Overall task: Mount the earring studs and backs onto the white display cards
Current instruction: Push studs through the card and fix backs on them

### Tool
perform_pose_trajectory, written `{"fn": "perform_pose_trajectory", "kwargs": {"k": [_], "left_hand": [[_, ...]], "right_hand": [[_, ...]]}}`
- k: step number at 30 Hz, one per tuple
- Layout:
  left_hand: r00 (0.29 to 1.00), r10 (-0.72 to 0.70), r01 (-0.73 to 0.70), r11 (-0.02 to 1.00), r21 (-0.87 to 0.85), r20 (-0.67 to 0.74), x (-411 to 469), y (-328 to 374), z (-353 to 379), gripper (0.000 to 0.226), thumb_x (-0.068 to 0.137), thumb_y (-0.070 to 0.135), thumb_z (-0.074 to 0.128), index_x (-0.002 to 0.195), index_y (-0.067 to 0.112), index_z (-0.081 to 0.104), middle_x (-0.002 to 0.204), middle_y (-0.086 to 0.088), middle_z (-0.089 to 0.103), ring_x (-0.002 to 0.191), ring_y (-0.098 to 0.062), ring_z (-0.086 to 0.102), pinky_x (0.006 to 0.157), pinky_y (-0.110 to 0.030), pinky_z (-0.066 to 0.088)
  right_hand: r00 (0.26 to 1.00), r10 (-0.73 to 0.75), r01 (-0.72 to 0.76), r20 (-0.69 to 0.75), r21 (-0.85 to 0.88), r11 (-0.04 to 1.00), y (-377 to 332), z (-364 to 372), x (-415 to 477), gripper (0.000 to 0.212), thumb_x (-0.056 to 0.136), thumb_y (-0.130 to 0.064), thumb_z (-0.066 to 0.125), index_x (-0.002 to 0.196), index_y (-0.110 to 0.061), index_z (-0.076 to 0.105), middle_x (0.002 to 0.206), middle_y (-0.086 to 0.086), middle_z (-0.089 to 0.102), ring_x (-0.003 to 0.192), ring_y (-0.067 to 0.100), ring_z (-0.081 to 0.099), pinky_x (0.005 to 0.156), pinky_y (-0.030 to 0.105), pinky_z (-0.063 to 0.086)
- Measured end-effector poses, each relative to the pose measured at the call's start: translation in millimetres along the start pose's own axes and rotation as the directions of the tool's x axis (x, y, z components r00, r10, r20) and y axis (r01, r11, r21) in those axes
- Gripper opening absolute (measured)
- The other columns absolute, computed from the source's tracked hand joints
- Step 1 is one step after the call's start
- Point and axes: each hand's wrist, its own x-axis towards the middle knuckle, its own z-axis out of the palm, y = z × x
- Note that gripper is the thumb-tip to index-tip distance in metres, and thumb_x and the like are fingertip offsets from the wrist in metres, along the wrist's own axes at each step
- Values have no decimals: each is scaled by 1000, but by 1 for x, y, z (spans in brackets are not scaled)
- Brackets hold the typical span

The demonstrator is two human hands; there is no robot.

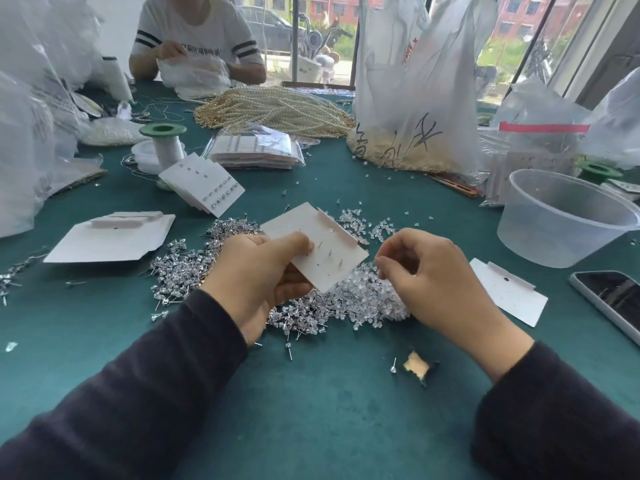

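Observation:
My left hand (259, 271) grips a white display card (332, 251) by its lower left edge, back side up, with three stud posts poking through it. Just right of the card, my right hand (426, 271) has its fingers curled and its fingertips pinched together; whatever small thing they hold is too small to make out. Under both hands lies a heap of crystal earring studs (194, 268) and clear earring backs (363, 299) on the green table. A stack of filled cards (201, 185) leans at the back left.
Blank cards lie at left (107, 237) and right (509, 292). A clear plastic tub (561, 220) and a phone (609, 299) sit at the right. Behind are a thread spool (164, 140), packed cards (256, 150), pearl strands (277, 109), plastic bags, and a seated person (197, 36).

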Motion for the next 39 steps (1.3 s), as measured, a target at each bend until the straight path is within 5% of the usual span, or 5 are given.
{"fn": "perform_pose_trajectory", "kwargs": {"k": [7,14,22,31,39], "left_hand": [[999,53,-53,999,-1,-11,0,-3,0,9,80,-1,61,75,1,54,49,-5,66,43,-14,63,38,-20,49],[995,99,-97,992,82,-19,0,-9,5,17,80,-2,62,65,0,54,51,-7,66,45,-15,64,40,-22,52],[982,191,-187,960,209,1,-3,-15,11,18,79,-3,62,62,2,61,62,-11,67,47,-14,64,44,-24,54],[950,311,-278,893,353,-38,-2,-17,12,22,75,2,65,55,11,64,67,-16,70,64,-33,69,60,-47,58],[914,399,-328,832,448,-70,-7,-14,15,30,56,28,59,60,-1,66,68,-23,69,66,-38,67,61,-53,55]], "right_hand": [[999,28,-33,44,126,991,-5,-5,-3,13,77,-8,69,72,-20,71,64,-4,68,58,10,60,57,17,46],[997,29,-3,-73,338,941,-14,-4,-6,14,74,-5,72,72,-18,71,66,-4,70,62,9,64,60,18,48],[986,-73,112,-147,275,955,-27,23,-13,10,73,-4,73,72,-14,71,71,-1,66,65,13,62,66,32,52],[983,-50,101,-175,301,948,-28,26,-13,6,75,-4,72,72,-10,70,70,1,65,65,15,61,64,33,51],[978,-78,141,-196,334,932,-30,28,-14,10,74,0,72,72,-10,72,73,2,66,65,15,60,63,34,51]]}}
